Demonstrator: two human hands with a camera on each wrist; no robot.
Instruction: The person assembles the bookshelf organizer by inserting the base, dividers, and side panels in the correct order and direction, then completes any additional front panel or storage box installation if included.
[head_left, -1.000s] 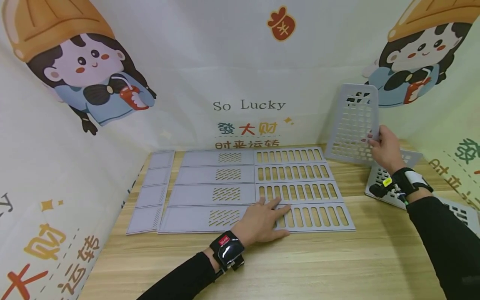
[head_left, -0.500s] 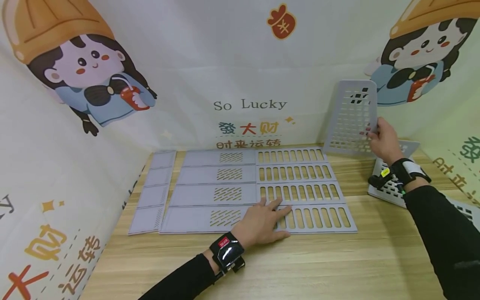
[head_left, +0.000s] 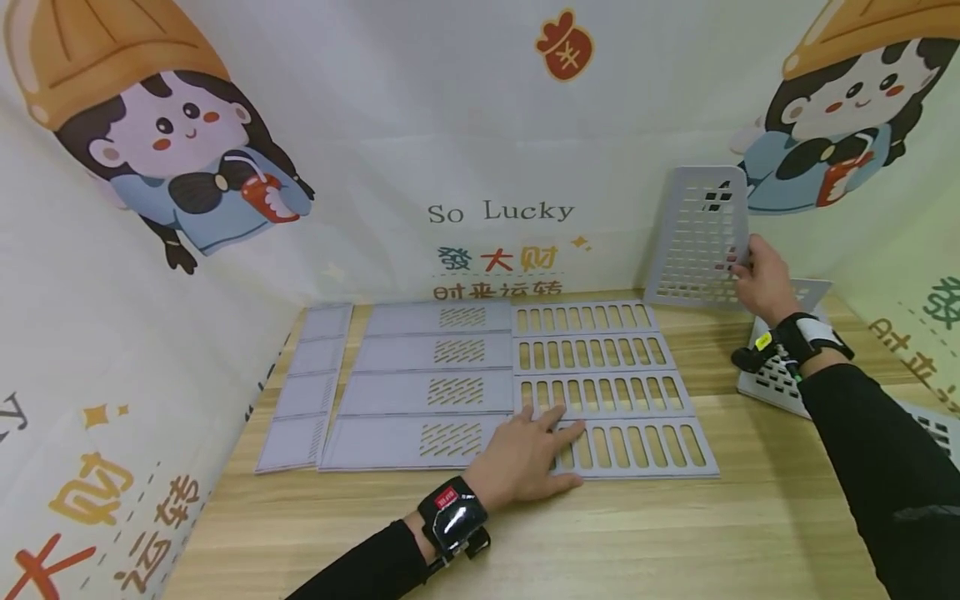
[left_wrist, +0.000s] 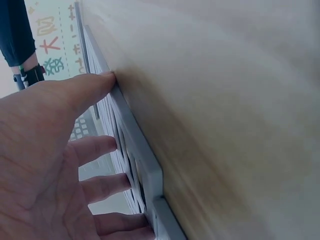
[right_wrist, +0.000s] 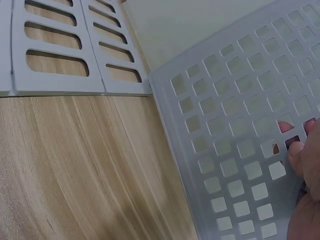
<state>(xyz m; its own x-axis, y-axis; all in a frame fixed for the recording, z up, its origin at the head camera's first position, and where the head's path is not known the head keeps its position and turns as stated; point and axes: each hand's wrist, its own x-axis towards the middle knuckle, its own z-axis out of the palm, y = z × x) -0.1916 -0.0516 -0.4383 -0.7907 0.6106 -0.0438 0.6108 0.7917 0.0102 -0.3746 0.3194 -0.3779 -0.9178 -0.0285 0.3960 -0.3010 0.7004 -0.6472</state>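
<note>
While the right hand (head_left: 765,283) holds the perforated panel (head_left: 697,242) nearly upright at the far right of the desk (head_left: 637,533), the step seems to call for a steady, unbending grip, with the slotted panels (head_left: 622,421) kept from sliding. The right fingers pinch the panel's right edge; those of the left hand (head_left: 521,460), spread, touch the nearer slotted panels.
</note>
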